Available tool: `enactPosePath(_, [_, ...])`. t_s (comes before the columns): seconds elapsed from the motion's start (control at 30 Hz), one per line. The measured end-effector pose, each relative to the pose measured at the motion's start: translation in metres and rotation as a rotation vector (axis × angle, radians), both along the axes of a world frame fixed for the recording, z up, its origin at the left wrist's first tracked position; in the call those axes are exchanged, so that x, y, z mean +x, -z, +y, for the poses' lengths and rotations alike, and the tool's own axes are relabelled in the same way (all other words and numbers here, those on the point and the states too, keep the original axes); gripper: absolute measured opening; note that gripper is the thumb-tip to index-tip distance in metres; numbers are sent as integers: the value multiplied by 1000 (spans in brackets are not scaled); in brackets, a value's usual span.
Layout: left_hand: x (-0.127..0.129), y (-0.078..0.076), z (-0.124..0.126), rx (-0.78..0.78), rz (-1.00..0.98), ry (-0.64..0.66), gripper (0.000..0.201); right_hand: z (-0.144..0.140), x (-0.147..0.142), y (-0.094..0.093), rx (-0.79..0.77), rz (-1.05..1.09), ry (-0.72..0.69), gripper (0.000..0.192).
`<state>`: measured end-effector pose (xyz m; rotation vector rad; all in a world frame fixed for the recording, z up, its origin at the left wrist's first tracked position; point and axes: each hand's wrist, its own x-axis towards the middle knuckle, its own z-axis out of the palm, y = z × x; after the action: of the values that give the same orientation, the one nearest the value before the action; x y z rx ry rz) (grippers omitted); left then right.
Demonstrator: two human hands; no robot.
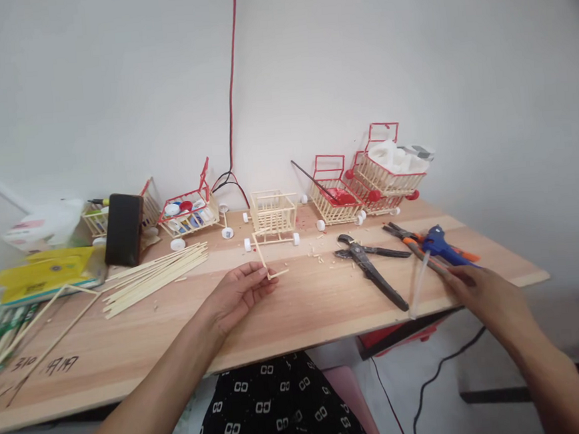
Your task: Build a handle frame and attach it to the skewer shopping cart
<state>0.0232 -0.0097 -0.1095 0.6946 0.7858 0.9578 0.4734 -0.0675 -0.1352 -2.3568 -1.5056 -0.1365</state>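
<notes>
My left hand (248, 288) pinches a thin wooden stick frame (261, 256) with bent corners, held above the table in front of a small unpainted stick cart (273, 215) on white wheels. At the right end of the table, the fingers of my right hand (486, 295) are closed at the near handle of orange-handled pliers (411, 239). A blue glue gun (442, 245) lies across these pliers, with a clear glue stick (419, 284) poking out of it towards the table edge. The fingertips of my right hand are partly hidden.
Black-handled cutters (368, 267) lie between my hands, near small stick offcuts (317, 256). Loose wooden sticks (156, 277) lie to the left. Along the wall stand red-trimmed carts (336, 203), a phone (124, 230) and a yellow packet (48, 273). A cable (232, 74) hangs down the wall.
</notes>
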Motion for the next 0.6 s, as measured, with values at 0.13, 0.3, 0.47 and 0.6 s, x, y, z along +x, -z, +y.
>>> enactPosePath(0.13, [-1,1,0,37,40,21,17,-5,-2,-7,31,-17,17,43])
enactPosePath(0.3, [-14,-20,10,318,439,2,14,-10,-35,-34,269,-62,-21,48])
enactPosePath(0.47, [-26,-44,22,790,959,-45,5,14,-123,-46,383,216,-377,36])
enactPosePath(0.6, [-21,-39,27,993,1054,-30,11,42,-192,-41,371,389,-701,27])
